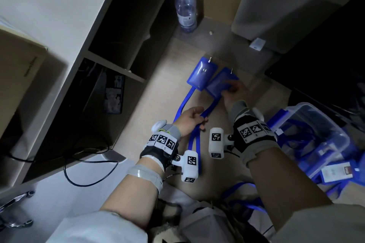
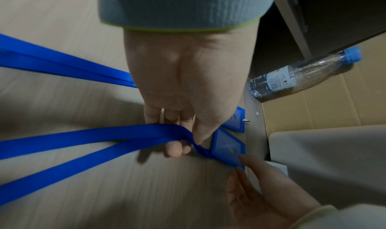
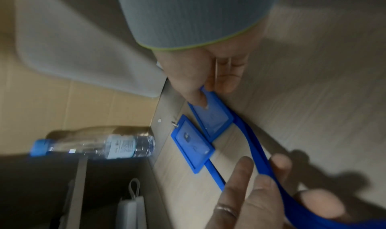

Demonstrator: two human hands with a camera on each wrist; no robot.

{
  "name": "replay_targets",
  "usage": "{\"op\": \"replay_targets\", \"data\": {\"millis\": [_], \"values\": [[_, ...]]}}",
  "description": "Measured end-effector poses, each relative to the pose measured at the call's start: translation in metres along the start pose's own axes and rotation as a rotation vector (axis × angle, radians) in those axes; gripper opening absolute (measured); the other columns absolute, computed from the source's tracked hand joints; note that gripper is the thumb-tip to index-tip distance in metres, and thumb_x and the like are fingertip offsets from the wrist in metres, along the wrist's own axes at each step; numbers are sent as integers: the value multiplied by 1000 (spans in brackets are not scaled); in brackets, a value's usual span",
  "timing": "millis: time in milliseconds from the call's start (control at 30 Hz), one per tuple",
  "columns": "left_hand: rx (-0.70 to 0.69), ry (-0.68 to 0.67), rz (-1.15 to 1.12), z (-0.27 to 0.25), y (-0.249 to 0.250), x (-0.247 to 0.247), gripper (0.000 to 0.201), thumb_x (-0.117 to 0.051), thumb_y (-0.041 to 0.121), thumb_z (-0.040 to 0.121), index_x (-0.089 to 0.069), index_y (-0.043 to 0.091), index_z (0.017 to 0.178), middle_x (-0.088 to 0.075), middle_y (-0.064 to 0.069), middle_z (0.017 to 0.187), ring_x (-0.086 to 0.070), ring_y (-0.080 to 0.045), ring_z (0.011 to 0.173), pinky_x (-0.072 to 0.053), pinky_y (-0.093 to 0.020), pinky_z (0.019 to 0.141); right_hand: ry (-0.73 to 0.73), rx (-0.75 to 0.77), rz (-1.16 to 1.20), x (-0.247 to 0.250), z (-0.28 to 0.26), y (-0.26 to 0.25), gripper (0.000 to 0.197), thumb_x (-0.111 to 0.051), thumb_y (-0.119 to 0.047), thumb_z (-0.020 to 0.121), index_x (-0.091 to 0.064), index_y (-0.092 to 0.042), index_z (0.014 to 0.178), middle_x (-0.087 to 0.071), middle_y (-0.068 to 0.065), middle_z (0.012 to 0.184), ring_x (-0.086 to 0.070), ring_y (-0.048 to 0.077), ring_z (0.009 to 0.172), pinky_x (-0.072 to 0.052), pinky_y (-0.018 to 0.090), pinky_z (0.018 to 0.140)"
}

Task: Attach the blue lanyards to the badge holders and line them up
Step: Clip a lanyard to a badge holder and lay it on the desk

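Blue plastic badge holders lie side by side on the pale wood-grain floor — the first flat blue holder just left of the second blue holder, edges touching. Nearest the holders, the right hand pinches the second holder's edge between thumb and fingers. Below the holders, the left hand curls its grip round the blue ribbon lanyard running from that holder. Beyond the holders stands a clear water bottle with a blue cap.

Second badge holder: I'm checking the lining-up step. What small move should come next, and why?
Probably the right hand should nudge the second badge holder square beside the first badge holder, since their edges overlap at an angle. The left hand holds its lanyard.
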State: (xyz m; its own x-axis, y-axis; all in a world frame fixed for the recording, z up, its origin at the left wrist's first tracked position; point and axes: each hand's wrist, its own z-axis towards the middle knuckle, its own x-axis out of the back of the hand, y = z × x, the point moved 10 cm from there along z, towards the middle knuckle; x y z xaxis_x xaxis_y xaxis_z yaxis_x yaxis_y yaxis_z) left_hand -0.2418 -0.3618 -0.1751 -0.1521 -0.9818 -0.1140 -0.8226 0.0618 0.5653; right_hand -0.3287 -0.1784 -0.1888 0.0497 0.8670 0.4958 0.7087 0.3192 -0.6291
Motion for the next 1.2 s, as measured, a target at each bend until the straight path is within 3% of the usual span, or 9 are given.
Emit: {"op": "replay_targets", "data": {"millis": [133, 267, 333, 467, 600, 833, 933, 1033, 1200], "values": [[-13, 3, 34, -4, 1, 2, 46, -42, -5, 99, -36, -1, 144, -62, -17, 107, -59, -21, 76, -55, -19, 60, -95, -44, -138, -20, 2, 1, 58, -70, -22, 71, -57, -28, 127, -54, 11, 133, -59, 31, 112, -50, 35, 92], [-6, 25, 88, -5, -5, 15, 39, -41, -8, 97, -49, -3, 135, -68, -6, 91, -50, -10, 49, -48, -21, 50, -74, -38, -134, -25, 9, -3, 63, -75, -20, 70, -54, -13, 129, -52, 10, 136, -57, 26, 115, -48, 34, 95], [-9, 52, 139, -5, -8, 24, 38, -42, -7, 95, -56, -1, 130, -71, -3, 88, -44, -9, 46, -43, -19, 47, -51, -40, -123, -22, 15, -1, 68, -74, -15, 70, -48, -8, 132, -55, 9, 135, -55, 25, 121, -46, 36, 100], [-11, 67, 176, -7, -8, 32, 36, -44, -6, 94, -62, 2, 124, -72, 1, 85, -41, -8, 47, -38, -18, 47, -101, -7, -159, -23, 19, -2, 73, -71, -19, 79, -38, -10, 143, -38, 5, 149, -42, 26, 134, -37, 37, 110], [-13, 73, 205, -7, -5, 31, 36, -42, -7, 93, -64, 4, 121, -71, 0, 86, -40, -8, 45, -38, -16, 46, -134, -39, -188, -33, 22, -7, 74, -66, -25, 69, -42, -16, 138, -50, 5, 139, -52, 23, 125, -40, 27, 101], [41, 91, 76, -8, -13, 28, 32, -42, -3, 98, -57, 0, 126, -70, -5, 89, -45, -10, 47, -41, -21, 42, -38, 14, -59, -27, 23, 7, 87, -67, -36, 40, -53, -27, 125, -58, 5, 126, -62, 24, 109, -52, 33, 92], [37, 68, 53, -10, -13, 21, 33, -42, -2, 99, -54, -1, 130, -69, -8, 91, -48, -9, 47, -42, -20, 42, -61, 43, -229, -26, 6, 0, 92, -79, -20, 58, -39, -24, 141, -36, 6, 148, -47, 27, 125, -40, 28, 98], [28, 60, 56, -10, -14, 26, 33, -43, -3, 98, -54, -1, 130, -69, -7, 92, -49, -10, 48, -44, -20, 44, -51, 68, -309, -32, 5, -2, 111, -80, -13, 61, -17, -30, 150, -12, 2, 159, -25, 31, 140, -28, 43, 115], [49, 71, 47, -10, -25, 39, 34, -43, -7, 96, -54, -4, 128, -68, -7, 90, -50, -9, 47, -44, -19, 44, 78, 83, -378, -37, 15, -6, 100, -73, -26, 60, -25, -31, 148, -21, -2, 158, -21, 27, 144, -16, 37, 117]]}}
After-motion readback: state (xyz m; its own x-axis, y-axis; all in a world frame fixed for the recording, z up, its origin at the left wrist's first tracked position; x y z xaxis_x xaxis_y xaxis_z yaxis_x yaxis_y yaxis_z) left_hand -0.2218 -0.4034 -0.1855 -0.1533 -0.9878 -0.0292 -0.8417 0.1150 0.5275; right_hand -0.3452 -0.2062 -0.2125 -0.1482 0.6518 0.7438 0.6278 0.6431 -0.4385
